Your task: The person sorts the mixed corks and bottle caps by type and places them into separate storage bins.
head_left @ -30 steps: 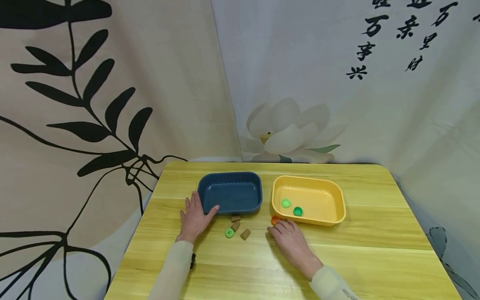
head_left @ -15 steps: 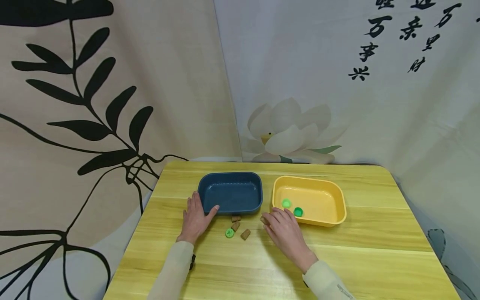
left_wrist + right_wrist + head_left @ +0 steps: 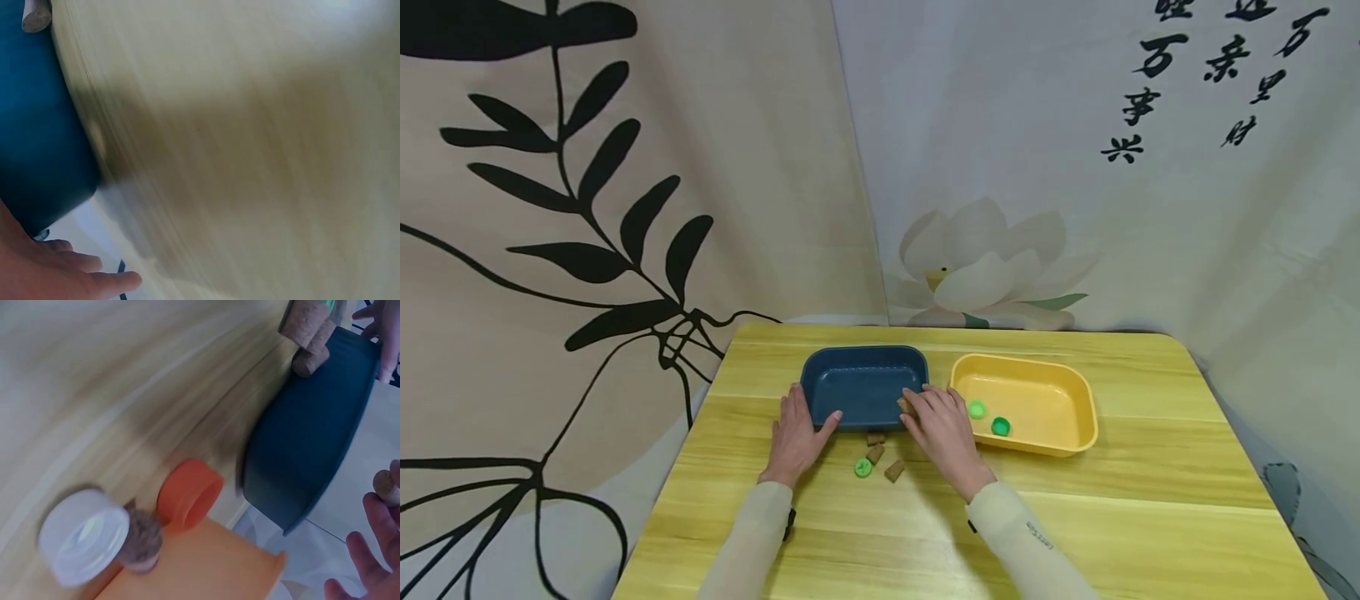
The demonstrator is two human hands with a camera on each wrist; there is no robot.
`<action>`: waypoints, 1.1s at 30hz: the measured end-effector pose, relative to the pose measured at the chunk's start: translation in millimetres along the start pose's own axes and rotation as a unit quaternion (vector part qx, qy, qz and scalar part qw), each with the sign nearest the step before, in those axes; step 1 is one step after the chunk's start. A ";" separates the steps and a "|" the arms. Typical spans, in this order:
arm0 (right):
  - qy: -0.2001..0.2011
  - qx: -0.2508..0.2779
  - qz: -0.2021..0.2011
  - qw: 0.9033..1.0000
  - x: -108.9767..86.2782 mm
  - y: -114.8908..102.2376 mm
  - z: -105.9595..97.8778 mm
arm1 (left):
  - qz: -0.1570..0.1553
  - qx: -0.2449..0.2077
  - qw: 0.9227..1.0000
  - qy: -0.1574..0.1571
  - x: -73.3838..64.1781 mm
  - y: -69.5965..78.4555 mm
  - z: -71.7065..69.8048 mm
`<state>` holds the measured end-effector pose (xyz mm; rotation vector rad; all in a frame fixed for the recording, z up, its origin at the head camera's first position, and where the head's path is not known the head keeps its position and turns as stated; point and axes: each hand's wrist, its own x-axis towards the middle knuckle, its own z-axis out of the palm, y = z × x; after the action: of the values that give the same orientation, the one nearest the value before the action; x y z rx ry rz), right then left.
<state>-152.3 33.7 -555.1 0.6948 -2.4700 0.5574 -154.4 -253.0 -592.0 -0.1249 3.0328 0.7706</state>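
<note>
My left hand [image 3: 793, 442] lies with fingers spread along the left end of the navy blue tray [image 3: 831, 425], its thumb at the tray's front edge. A small brown cork [image 3: 387, 487] is pinched in my right hand [image 3: 942, 429], which hovers at the right front corner of that tray; in the head view the fingers partly cover the cork. Several loose corks [image 3: 894, 471] lie in front of the blue tray beside a green bottle cap [image 3: 863, 467]. In the right wrist view, an orange cap [image 3: 190, 494], a white cap [image 3: 84, 537] and another cork [image 3: 142, 540] sit near the yellow tray.
Right of the blue tray stands a yellow tray [image 3: 1060, 446], holding a light green cap [image 3: 976, 409] and a darker green cap [image 3: 1001, 427]. Both trays are on a wooden table [image 3: 1112, 533]. A printed cloth [image 3: 760, 167] hangs behind it.
My right hand has picked up a cork near the yellow tray's front left corner and carried it left to the blue tray. My left hand has stayed at the blue tray.
</note>
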 end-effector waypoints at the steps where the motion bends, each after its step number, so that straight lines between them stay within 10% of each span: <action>1: 0.001 -0.002 0.002 1.000 2.0 0.2 3.6 | 0.001 -0.002 1.000 0.001 0.2 0.6 0.1; 18: -0.064 -0.012 0.075 0.995 27.5 0.6 30.1 | 0.001 0.006 1.000 -0.009 0.2 2.6 -3.2; 33: -0.108 0.001 0.118 0.987 -0.3 13.7 7.7 | -0.003 -0.003 1.000 -0.025 1.5 3.1 -1.8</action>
<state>-162.7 40.7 -564.6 0.4880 -2.7776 0.5986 -156.1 -251.3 -589.0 -0.1142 2.9828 0.7693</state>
